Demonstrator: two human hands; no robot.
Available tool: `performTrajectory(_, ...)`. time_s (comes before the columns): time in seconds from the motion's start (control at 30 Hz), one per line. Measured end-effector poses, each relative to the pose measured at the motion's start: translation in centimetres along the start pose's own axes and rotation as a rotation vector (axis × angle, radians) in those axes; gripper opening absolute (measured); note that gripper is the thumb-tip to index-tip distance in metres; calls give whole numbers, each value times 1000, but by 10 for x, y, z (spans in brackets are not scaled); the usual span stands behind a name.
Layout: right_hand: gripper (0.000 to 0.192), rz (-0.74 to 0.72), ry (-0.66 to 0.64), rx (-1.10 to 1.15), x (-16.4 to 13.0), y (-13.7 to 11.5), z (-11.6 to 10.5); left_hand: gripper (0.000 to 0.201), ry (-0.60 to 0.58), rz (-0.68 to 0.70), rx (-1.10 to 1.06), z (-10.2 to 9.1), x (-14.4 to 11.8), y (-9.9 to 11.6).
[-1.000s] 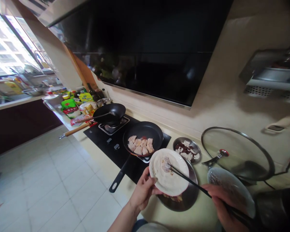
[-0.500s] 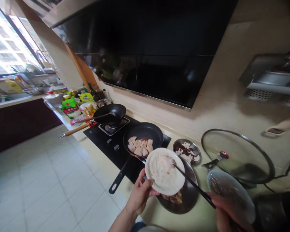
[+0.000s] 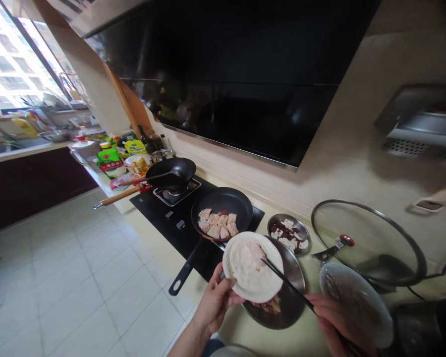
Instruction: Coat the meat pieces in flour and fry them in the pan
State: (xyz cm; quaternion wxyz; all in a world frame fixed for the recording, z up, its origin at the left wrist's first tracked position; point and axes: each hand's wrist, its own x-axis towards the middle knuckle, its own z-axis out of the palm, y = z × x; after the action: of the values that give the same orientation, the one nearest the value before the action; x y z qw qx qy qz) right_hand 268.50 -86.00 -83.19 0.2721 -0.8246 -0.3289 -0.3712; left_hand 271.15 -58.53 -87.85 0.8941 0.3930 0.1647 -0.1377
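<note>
Two hands engaged: left hand (image 3: 216,303) grips near rim of white plate (image 3: 252,267), tilted over steel dish (image 3: 288,302); right hand (image 3: 334,325) pinches black chopsticks (image 3: 288,283), tips on plate. Frying pan (image 3: 223,213) with meat pieces far-left.

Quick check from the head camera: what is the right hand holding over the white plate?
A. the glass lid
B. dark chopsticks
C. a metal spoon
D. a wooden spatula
B: the right hand grips dark chopsticks whose tips rest on the white plate, which the left hand holds at its rim.
</note>
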Motion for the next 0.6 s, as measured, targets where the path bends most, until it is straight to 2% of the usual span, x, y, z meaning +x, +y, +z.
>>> performTrajectory(0.1,17,58,54,1,1,0,4,53,8,-12,-9,-6,-1,-3)
performTrajectory(0.3,15,214,66,-70,4,2,23,55,69,-42,-48,-24,-2,-4)
performTrajectory(0.47,23,348,139,9,23,1,41,53,115,-19,-86,-37,2,8)
performTrajectory(0.6,25,446,175,9,34,16,63,49,117,18,-86,-42,11,26)
